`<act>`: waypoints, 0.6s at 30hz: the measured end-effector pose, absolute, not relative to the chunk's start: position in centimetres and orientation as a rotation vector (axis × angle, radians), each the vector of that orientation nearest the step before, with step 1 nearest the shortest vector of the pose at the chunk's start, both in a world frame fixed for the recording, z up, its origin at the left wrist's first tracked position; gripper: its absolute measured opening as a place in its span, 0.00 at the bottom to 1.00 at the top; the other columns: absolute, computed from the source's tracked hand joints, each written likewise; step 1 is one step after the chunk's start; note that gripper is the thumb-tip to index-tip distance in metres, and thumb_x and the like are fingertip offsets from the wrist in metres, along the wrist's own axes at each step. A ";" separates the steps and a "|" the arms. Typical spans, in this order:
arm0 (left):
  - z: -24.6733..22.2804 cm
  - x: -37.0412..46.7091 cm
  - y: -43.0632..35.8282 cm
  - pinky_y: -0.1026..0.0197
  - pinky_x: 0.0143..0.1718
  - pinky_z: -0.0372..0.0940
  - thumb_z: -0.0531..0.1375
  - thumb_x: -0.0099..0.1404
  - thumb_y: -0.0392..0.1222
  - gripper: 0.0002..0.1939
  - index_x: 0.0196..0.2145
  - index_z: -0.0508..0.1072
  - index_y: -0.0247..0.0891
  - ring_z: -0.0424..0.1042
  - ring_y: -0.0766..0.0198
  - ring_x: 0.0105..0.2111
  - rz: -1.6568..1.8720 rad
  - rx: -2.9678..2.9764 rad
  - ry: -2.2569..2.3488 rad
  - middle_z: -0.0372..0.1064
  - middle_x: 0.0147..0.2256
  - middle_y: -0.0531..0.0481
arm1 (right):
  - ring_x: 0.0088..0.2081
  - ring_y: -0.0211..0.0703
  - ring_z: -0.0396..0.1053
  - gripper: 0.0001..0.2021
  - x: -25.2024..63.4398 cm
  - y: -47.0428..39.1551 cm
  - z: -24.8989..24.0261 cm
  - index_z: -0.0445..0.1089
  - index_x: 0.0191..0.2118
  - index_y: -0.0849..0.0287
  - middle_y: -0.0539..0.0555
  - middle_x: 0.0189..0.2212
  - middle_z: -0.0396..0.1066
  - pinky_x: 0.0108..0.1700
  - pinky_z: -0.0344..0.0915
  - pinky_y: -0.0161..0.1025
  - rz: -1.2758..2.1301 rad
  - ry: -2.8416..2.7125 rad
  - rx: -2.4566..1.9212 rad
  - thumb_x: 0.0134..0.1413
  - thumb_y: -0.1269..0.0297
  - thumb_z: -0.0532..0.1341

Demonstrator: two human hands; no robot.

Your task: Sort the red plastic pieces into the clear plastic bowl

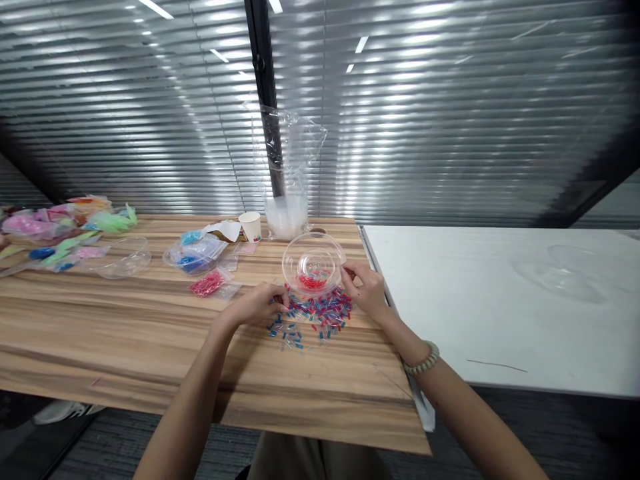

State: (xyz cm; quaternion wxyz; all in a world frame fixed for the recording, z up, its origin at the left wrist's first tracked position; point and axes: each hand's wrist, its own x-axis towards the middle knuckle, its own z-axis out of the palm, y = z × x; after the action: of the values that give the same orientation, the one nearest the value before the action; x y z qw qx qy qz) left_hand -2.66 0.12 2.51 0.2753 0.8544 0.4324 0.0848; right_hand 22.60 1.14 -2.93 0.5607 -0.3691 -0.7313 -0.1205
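A person's right hand [366, 288] has thumb and fingers clamped on the right rim of a clear, round plastic bowl [291, 257], which is tilted toward the near side, with small red tube-shaped beads [312, 282] gathered at its near part. The bowl is at the far edge of a loose pile of red, blue and clear tube-shaped beads [327, 311], spread on the right part of a brown wood-grain table [320, 393]. The left hand [261, 301] is at the left edge of the pile, fingers curled close together; I cannot tell whether they pinch a bead. Left of that hand lies a clear plastic packet of pinkish-red beads [207, 284], and farther off stand a white paper cup [251, 227] and a tall, transparent plastic bag with white contents [287, 217]
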 end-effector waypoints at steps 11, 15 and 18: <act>2.9 -2.4 -0.1 0.68 0.29 0.56 0.54 0.54 0.30 0.05 0.25 0.70 0.33 0.64 0.68 0.25 0.269 2.271 1.141 0.68 0.24 0.52 | 0.28 0.38 0.71 0.05 22.6 1.1 -3.0 0.68 0.35 0.59 0.53 0.29 0.74 0.30 0.67 0.35 -0.285 -1.732 -0.879 0.55 0.70 0.55; 3.0 -2.3 -0.2 0.67 0.29 0.56 0.55 0.54 0.32 0.04 0.25 0.69 0.33 0.64 0.67 0.26 0.312 2.244 1.106 0.69 0.25 0.52 | 0.28 0.38 0.71 0.05 22.7 1.2 -3.1 0.68 0.35 0.59 0.52 0.28 0.74 0.30 0.67 0.35 -0.281 -1.731 -0.879 0.55 0.70 0.55; 3.1 -2.4 -0.2 0.67 0.30 0.57 0.56 0.56 0.35 0.04 0.26 0.69 0.33 0.65 0.66 0.28 0.391 2.231 1.055 0.69 0.26 0.51 | 0.28 0.38 0.71 0.05 22.6 1.1 -3.1 0.68 0.35 0.59 0.52 0.29 0.74 0.30 0.67 0.35 -0.274 -1.736 -0.891 0.55 0.70 0.55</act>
State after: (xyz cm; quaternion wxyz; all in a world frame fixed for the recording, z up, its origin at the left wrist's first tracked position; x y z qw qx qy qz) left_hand -2.45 -0.20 3.11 0.3159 0.8471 0.4007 0.1486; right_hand 22.64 1.11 -3.05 0.5529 -0.3768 -0.7341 -0.1158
